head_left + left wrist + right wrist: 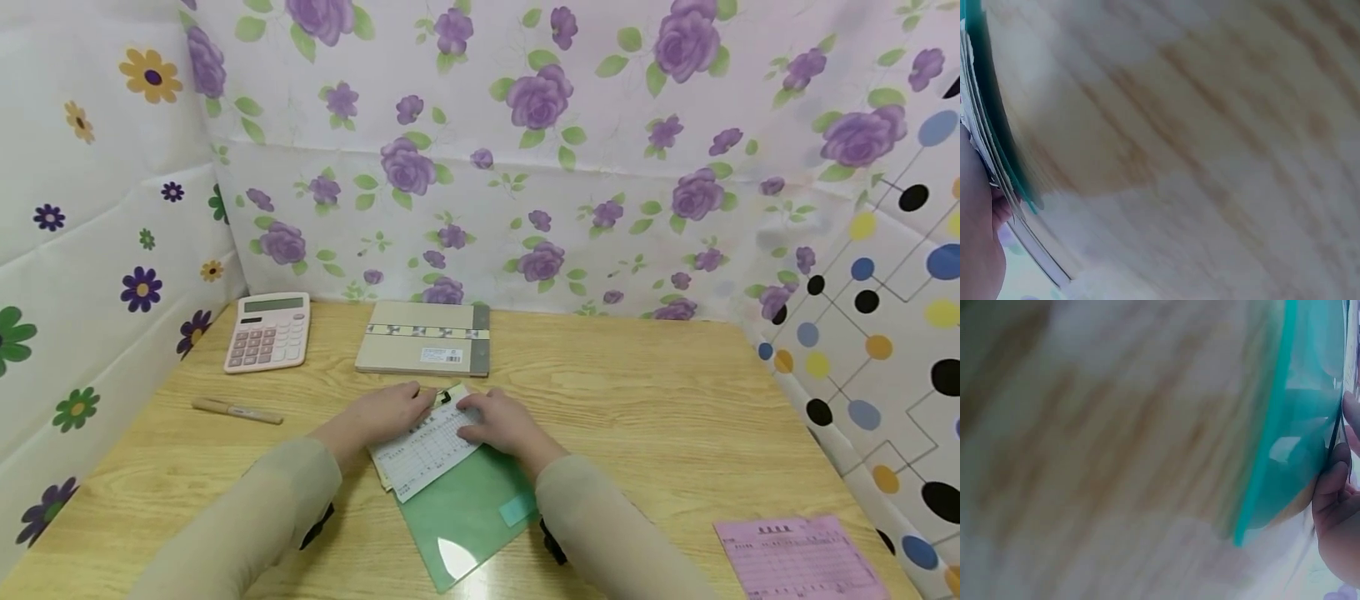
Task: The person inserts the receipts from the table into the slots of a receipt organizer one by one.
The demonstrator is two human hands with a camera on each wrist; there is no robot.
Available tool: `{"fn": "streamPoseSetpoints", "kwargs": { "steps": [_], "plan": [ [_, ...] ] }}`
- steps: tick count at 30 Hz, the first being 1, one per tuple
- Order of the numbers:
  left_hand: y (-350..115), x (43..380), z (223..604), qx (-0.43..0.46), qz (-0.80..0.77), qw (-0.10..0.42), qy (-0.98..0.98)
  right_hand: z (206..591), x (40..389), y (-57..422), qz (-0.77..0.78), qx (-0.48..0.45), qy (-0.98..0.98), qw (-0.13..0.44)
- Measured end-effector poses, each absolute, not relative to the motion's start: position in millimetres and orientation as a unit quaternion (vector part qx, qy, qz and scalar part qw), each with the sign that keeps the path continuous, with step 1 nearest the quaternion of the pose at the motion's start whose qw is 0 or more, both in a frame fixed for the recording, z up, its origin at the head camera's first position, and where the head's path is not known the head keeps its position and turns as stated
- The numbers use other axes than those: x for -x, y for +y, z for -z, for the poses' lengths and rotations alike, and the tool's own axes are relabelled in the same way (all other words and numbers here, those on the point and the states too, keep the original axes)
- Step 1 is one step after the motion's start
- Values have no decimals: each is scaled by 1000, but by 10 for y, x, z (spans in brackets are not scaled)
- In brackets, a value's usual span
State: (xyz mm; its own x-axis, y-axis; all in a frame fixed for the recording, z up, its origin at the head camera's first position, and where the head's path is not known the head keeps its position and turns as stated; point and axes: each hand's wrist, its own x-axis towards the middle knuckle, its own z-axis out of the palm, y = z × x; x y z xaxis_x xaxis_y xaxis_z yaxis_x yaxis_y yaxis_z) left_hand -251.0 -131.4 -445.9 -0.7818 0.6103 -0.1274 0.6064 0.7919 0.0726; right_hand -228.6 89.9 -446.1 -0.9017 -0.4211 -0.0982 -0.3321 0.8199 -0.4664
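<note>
A white printed form (427, 457) lies slanted on top of a small stack of papers, with a yellowish edge showing under it. Beneath them is a translucent green folder (468, 517) with a pale blue label. A small black clip (444, 398) sits at the papers' top edge. My left hand (386, 417) holds the stack at its upper left, close to the clip; in the left wrist view the layered paper edges (982, 119) run past its fingers. My right hand (512, 427) grips the form's right edge, thumb over the print. Its curled fingers (1333, 481) show in the right wrist view.
Behind the hands lies a beige notebook or album (420, 346) with a grey spine. A pink calculator (268, 332) stands at the back left, and a tan pen (236, 410) lies in front of it. A pink printed form (798, 560) is at the front right. Patterned cloth surrounds the table.
</note>
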Motion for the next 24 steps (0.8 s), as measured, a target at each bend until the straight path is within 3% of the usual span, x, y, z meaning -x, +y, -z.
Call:
{"fn": "streamPoseSetpoints", "kwargs": {
  "steps": [24],
  "plan": [
    [-1312, 2487, 4445, -372, 16, 14, 928, 4501, 2349, 788, 195, 156, 965, 76]
  ]
}}
